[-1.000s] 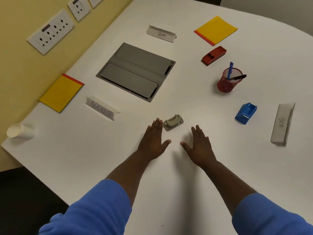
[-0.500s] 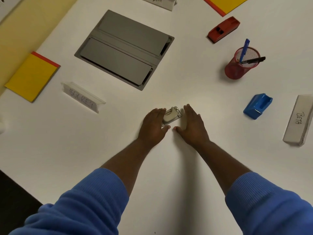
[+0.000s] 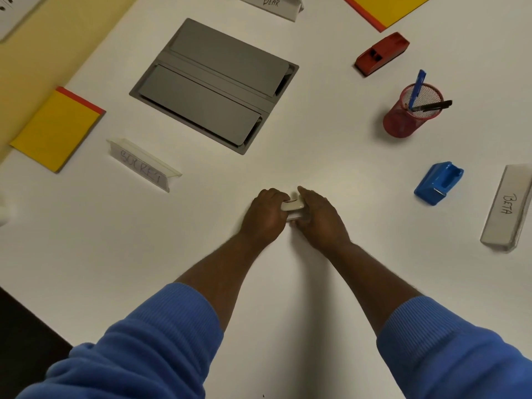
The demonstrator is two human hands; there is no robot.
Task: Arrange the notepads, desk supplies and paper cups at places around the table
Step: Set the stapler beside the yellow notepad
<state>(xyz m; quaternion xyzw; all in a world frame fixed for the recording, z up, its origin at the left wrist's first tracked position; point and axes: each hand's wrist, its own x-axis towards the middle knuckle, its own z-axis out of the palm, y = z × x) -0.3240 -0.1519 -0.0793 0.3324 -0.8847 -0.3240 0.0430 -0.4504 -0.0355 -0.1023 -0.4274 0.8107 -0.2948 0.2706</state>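
Gripping a small grey gadget (image 3: 292, 207) from both sides, near the middle of the white tabletop (image 3: 316, 283). Left hand (image 3: 263, 218) curled round its left end, right hand (image 3: 321, 218) curled round its right end, knuckles almost meeting, with only a pale strip of the gadget showing between them. Cannot tell whether resting on the tabletop or raised just off it. Blue sleeves (image 3: 161, 341) pushed up both forearms.

Beyond the hands, set flush into the tabletop, a grey hatch (image 3: 213, 82). Left of it and nearer, the SOCKET card (image 3: 141, 165). Further left again, at the tabletop's edge, the left notepad (image 3: 54, 128), yellow with a red spine.

Along the top border, the DEAR card (image 3: 270, 4) and, to its right, the far notepad (image 3: 394, 7), also yellow and red, both cut off by the frame. Just below that notepad, a red dispenser (image 3: 381, 53). Nearer still, a red mesh pot (image 3: 403, 122) holding a blue pen (image 3: 419, 82) and a black pen (image 3: 434, 105), both leaning to the right. To the right of the hands, a blue dispenser (image 3: 439, 182), near the BETA card (image 3: 508, 205) at the right border. All of these well apart from the hands and the gadget.
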